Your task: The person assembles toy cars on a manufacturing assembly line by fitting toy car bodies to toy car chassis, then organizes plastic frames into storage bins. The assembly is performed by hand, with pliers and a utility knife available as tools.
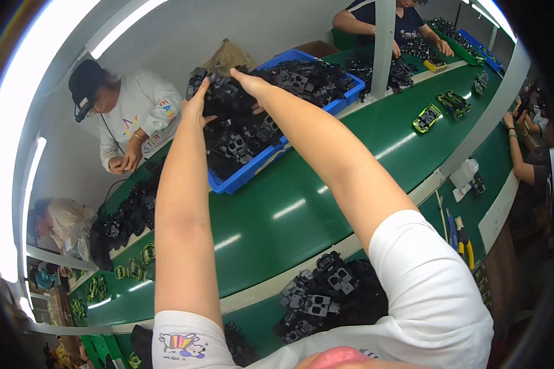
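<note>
Blue bins (246,175): two in view, one near, one far right.
Black plastic parts (240,132): too many to count, heaped.
Yellow-green assemblies (428,118): at least three on the green belt (289,215).
Other people: four visible.
Own hands: two.

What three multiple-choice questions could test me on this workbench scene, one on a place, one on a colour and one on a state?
1. Where are both of the person's hands?
A. Over the blue bin of black parts
B. On the tools at the right
C. In the lap

2. What colour is the belt surface?
A. Red
B. Green
C. White

3. How full is the bin?
A. Empty
B. One part
C. Heaped

Answers:
1 A: the left hand and right hand rest on the black parts in the blue bin.
2 B: the belt is green.
3 C: parts pile above the rim.
</note>
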